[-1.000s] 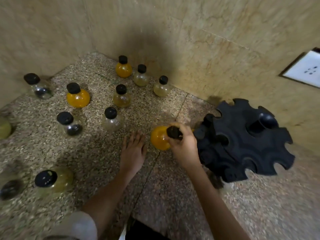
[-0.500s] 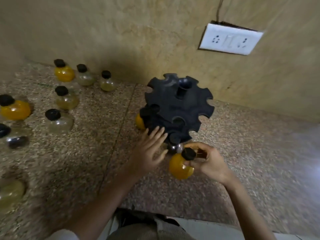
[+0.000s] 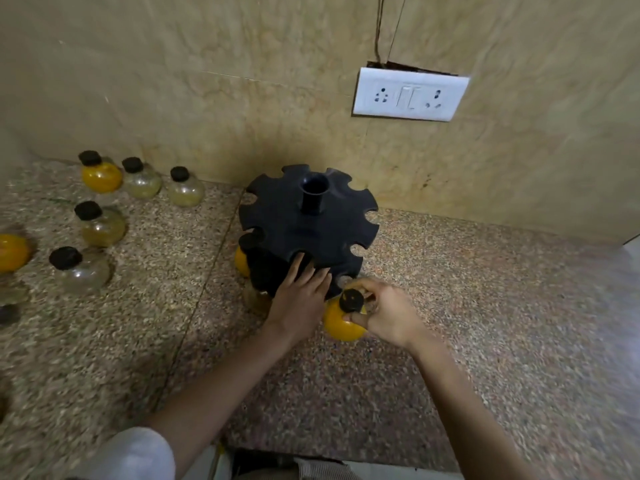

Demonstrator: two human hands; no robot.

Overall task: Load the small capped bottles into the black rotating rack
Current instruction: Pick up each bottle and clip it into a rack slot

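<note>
The black rotating rack (image 3: 308,223) stands against the wall, its top disc ringed with notches. My left hand (image 3: 301,292) rests on the rack's front edge with straight fingers. My right hand (image 3: 384,313) grips an orange bottle with a black cap (image 3: 341,323) just in front of the rack's lower front. Another orange bottle (image 3: 241,263) shows in the rack's lower left side. Several loose capped bottles stand at the left: an orange one (image 3: 100,173), pale yellow ones (image 3: 142,180) (image 3: 185,188) (image 3: 100,225) and a clear one (image 3: 78,268).
The speckled stone counter (image 3: 450,306) meets a beige tiled wall with a white socket plate (image 3: 410,95). An orange bottle (image 3: 12,252) is cut off by the left edge. The counter's front edge runs along the bottom.
The view swung right from the bottle group to the rack. My right hand carried the orange bottle to the rack's front, and my left hand lifted off the counter onto the rack.
</note>
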